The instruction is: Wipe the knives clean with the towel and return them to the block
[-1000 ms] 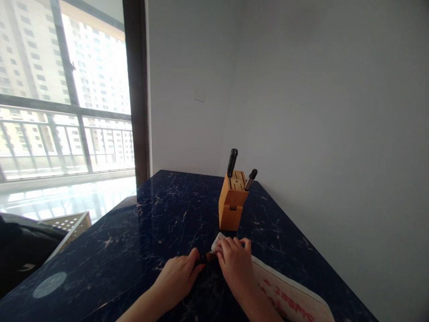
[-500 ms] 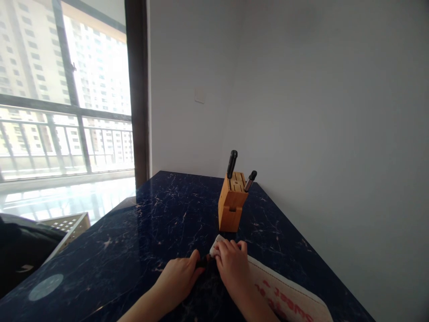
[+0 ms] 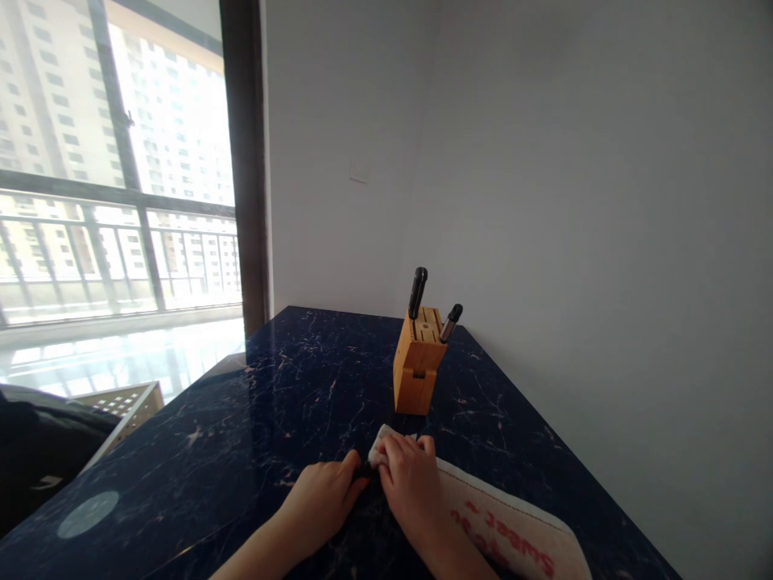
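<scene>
Alongside my right forearm, the pale cloth with red lettering [image 3: 513,528] runs over the dark table [image 3: 290,403] to my right hand [image 3: 407,475], its fingers bunched tight on one end, right by the black handle [image 3: 365,470] that my left hand [image 3: 326,491] grips, thumb and fingers closed. Beyond stands the wooden knife block [image 3: 415,374], two handled tools in its top, with the grey wall [image 3: 573,201] behind.

I monitor a dark blue table [image 3: 290,387] supporting a knife block [image 3: 415,387]; a red-lettered cloth [image 3: 510,524] lies in front of the block.
</scene>
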{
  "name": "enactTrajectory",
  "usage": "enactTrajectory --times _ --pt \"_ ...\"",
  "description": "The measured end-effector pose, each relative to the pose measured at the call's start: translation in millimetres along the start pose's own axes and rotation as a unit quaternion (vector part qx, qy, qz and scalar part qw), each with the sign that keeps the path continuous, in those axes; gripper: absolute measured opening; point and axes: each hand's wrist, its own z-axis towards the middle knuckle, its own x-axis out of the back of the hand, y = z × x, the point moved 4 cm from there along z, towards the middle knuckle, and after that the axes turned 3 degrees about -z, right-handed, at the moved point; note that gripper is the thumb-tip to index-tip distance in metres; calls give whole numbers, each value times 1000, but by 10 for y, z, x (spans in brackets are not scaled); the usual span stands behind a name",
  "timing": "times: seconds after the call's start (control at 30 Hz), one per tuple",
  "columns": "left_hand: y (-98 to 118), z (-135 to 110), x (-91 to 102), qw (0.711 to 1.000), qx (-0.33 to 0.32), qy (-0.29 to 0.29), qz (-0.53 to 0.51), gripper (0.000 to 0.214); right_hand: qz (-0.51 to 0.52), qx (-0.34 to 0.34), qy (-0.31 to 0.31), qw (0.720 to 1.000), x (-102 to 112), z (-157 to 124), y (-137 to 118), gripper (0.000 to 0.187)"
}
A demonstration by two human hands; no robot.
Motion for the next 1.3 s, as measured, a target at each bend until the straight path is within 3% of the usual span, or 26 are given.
enactTrajectory --times 0.17,0.77,0.97,1.3 --pt "-25 0 -13 1000 14 -13 2 26 17 33 -4 999 24 -22 -82 18" --pt "-21 2 -6 1000 -11 -16 18 25 92 3 4 996 11 -69 -68 20" --pt "-46 13 -53 999 -20 -9 24 24 53 22 0 998 -22 -34 -94 22" --pt "-27 4 -22 999 -23 11 22 24 -47 -46 1 998 5 49 312 21"
